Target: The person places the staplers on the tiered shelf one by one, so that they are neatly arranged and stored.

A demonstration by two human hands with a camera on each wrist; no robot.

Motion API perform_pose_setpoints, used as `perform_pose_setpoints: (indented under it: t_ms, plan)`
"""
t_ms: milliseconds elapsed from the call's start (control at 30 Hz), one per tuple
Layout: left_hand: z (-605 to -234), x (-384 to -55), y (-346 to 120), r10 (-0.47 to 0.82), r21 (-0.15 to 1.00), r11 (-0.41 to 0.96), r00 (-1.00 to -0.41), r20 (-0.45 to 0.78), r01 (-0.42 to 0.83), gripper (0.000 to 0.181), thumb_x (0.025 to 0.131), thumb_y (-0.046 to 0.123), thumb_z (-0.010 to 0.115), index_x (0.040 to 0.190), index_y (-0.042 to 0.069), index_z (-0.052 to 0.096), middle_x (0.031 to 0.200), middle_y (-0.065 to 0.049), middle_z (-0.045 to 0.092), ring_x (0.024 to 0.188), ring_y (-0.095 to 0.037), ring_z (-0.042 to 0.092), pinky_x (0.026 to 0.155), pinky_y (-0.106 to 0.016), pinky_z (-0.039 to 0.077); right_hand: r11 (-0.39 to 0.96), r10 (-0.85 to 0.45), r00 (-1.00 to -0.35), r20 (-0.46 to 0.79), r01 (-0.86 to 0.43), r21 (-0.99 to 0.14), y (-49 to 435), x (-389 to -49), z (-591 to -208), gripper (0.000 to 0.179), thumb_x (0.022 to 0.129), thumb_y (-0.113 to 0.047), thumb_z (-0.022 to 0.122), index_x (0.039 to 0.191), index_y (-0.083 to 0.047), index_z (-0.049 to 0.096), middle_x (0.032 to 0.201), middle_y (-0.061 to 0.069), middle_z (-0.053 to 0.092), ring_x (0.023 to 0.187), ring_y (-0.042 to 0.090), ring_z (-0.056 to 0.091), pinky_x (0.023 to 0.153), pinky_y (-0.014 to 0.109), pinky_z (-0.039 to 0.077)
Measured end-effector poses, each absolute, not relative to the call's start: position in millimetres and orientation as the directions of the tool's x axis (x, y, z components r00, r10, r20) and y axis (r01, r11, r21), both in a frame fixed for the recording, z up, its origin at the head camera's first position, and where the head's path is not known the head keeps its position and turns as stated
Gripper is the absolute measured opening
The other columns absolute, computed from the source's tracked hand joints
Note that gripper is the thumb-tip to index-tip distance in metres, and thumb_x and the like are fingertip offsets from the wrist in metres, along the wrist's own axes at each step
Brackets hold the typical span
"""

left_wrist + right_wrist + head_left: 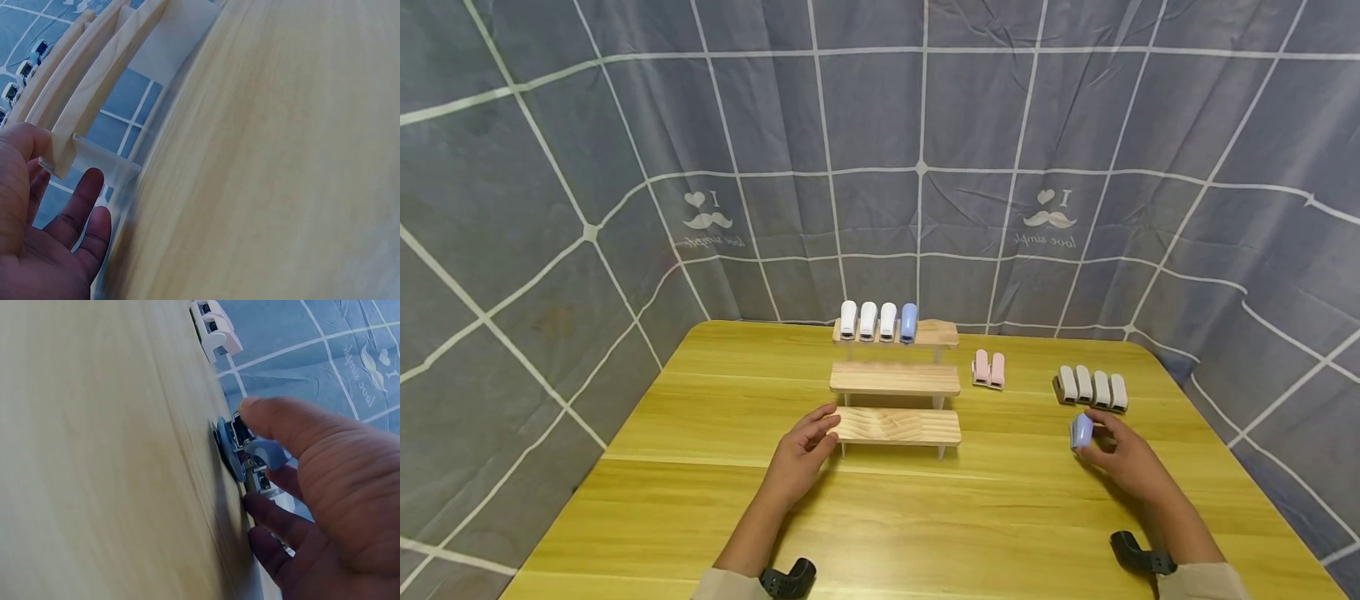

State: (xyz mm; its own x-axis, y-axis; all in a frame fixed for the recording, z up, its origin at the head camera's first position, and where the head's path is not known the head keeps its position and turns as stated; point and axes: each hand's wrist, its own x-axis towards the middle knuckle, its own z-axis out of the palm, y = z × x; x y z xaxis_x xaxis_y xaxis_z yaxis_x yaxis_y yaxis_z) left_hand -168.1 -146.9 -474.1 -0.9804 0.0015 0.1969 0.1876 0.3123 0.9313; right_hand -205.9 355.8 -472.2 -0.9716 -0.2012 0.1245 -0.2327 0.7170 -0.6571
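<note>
My right hand [1126, 460] pinches a small blue stapler [1082, 432] between thumb and fingers, at the right of the table. In the right wrist view this blue stapler [267, 452] stands with its base near the table surface; I cannot tell if it touches. My left hand [799, 457] holds the left end of the lowest board of a three-step wooden stand [897, 426]. The left wrist view shows the thumb at the board end [64, 153], other fingers spread below. On the top step stand three white staplers [868, 321] and one blue stapler [908, 322], side by side.
Two pink staplers [988, 369] stand right of the stand. Several white staplers [1092, 387] form a row just behind my right hand. A grey curtain [880, 217] with white lines surrounds the back and sides of the wooden table [715, 500].
</note>
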Motion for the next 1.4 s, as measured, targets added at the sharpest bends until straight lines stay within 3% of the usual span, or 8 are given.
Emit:
perform_pose_setpoints:
  t_ms: [867, 1400]
  plan:
    - [-473.2, -166.5, -147.9, 0.009, 0.939, 0.301, -0.985, 0.172, 0.167, 0.031, 0.098, 0.011, 0.063, 0.128, 0.004, 0.067, 0.146, 0.001, 0.051, 0.12, -0.021, 0.058, 0.093, -0.03, 0.049, 0.746, -0.162, -0.978, 0.13, -0.207, -0.633, 354.2, -206.3, -476.3, 0.069, 0.093, -0.019, 0.072, 0.144, 0.009, 0.037, 0.129, 0.037, 0.053, 0.117, 0.055, 0.052, 0.094, 0.065, 0.041]
    - [-474.1, -167.6, -148.0, 0.011, 0.935, 0.306, -0.983, 0.184, 0.179, 0.031, 0.098, 0.011, 0.063, 0.128, 0.004, 0.066, 0.146, -0.001, 0.052, 0.12, -0.022, 0.058, 0.092, -0.029, 0.049, 0.691, -0.122, -0.984, 0.128, -0.177, -0.701, 345.5, -206.2, -467.7, 0.068, 0.096, -0.024, 0.069, 0.148, 0.004, 0.037, 0.136, 0.035, 0.048, 0.117, 0.053, 0.053, 0.09, 0.059, 0.048]
